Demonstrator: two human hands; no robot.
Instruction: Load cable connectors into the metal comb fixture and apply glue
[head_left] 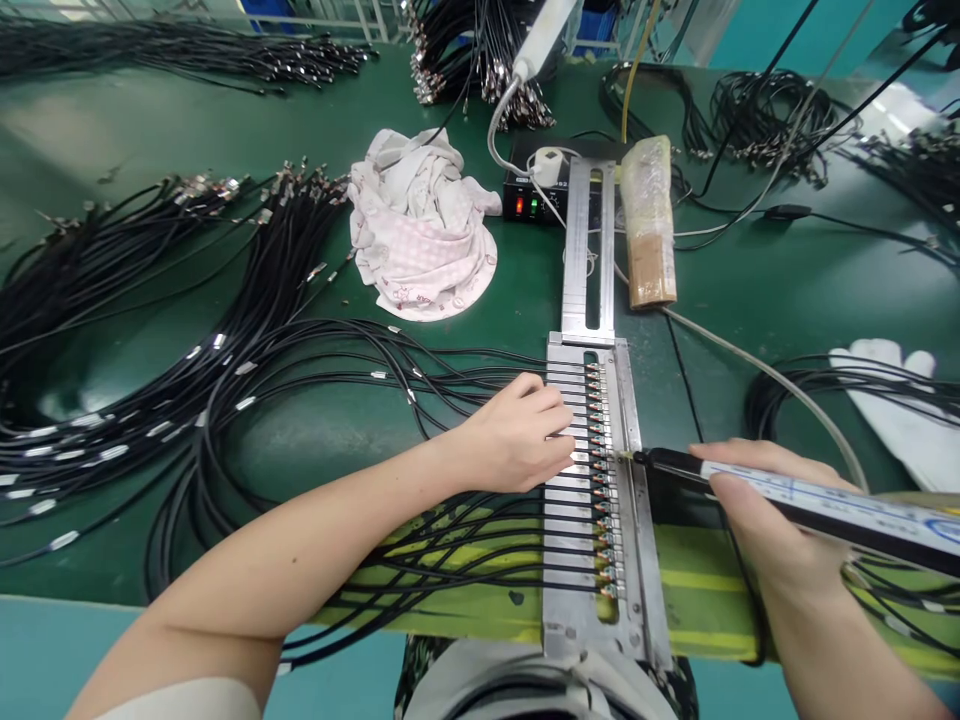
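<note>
A long metal jig point(566, 605) holds a row of black cables point(495, 578) side by side, their small metal connectors point(604, 530) lined up along its slot. My left hand point(521, 435) lies over the middle of the row, its fingers curled down onto a black cable. From the right, my right hand point(780, 510) grips a long pen-shaped tool point(817, 500), white with blue marks and a black nose. The tool's thin tip touches or nearly touches the connectors just right of my left fingers; exact contact is too small to tell.
Bundles of black cables point(255, 270) spread across the left of the green table. A crumpled pink-white cloth point(427, 230) lies behind the jig, beside a black box point(529, 205) with red and green lights. A wrapped brown block point(651, 225) and a white glove point(900, 430) are rightward.
</note>
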